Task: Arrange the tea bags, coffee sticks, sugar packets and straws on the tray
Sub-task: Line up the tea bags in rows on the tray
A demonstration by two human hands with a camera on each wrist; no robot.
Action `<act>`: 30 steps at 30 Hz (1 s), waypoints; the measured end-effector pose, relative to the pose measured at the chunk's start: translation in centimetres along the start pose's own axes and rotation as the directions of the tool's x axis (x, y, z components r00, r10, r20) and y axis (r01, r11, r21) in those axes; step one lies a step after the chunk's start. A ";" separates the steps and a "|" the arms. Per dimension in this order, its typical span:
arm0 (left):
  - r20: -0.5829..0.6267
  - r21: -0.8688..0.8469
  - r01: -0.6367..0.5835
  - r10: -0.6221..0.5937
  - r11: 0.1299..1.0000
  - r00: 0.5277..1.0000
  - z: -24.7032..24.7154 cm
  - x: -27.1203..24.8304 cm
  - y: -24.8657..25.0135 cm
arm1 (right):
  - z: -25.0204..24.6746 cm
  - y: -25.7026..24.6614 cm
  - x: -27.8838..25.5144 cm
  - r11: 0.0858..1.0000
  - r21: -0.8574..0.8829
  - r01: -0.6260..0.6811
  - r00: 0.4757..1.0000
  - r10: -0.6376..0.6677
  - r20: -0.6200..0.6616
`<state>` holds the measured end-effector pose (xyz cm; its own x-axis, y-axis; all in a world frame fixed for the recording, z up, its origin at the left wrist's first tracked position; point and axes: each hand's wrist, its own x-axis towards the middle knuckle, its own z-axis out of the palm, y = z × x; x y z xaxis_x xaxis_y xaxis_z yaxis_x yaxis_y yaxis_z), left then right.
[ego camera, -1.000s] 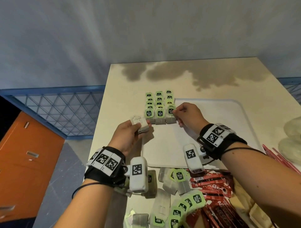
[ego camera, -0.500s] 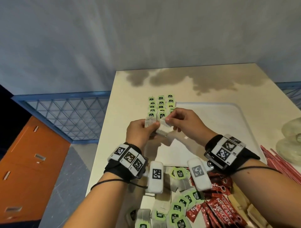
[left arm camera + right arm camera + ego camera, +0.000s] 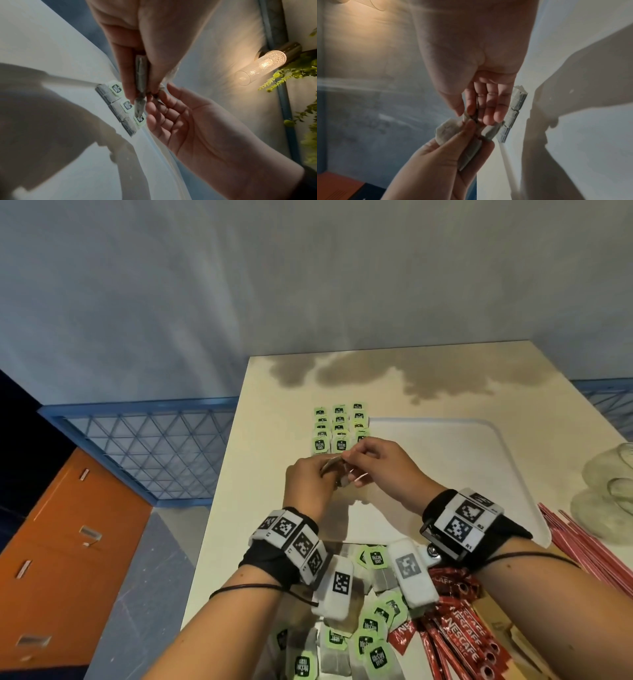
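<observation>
- Paper tea bags [image 3: 334, 469], a small stack, are gripped edge-on by the curled fingers [image 3: 127, 75] of the left hand [image 3: 308, 484], held clear above the tray [image 3: 479, 474].
- Beyond those fingers, three rows of laid tea bags [image 3: 339, 428] are seen along the tray's left edge.
- One bag of the stack is pinched between the thumb and forefinger of the right hand [image 3: 383, 470]; its other fingers [image 3: 494, 108] are held straight and loose.
- The step in hand is judged to be the peeling of a single bag from the stack; next, it would need to be drawn free and laid at the near end of a row, tag aligned.
- Behind the wrists, loose tea bags [image 3: 370, 628], coffee sticks [image 3: 455, 631] and straws [image 3: 589, 549] are shown on the surface [image 3: 233, 508] only by the head view; the pinch itself is made plain only by the wrist views.
</observation>
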<state>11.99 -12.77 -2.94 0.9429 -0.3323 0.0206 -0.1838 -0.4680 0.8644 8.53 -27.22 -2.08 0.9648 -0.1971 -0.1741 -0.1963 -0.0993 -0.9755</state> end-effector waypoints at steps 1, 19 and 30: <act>0.003 -0.001 0.021 -0.021 1.000 1.000 -0.2 0.0 -0.1 | -0.2 0.0 -0.1 1.000 -0.027 0.007 1.000 -0.007 0.002; 0.171 -0.501 0.535 -0.529 0.680 0.831 -5.6 1.8 -4.2 | 2.0 1.9 6.5 0.835 -0.542 0.092 0.993 -0.116 -0.010; -0.016 -0.113 0.288 -0.291 0.951 0.956 -6.0 2.3 -6.5 | 2.5 1.1 8.0 0.813 -0.575 0.095 0.985 -0.161 -0.064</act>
<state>16.99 -5.53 -5.53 0.9599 -0.1683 -0.2241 0.1280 -0.4483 0.8847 16.48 -26.50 -4.83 0.9705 -0.2410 -0.0056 -0.1681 -0.6599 -0.7323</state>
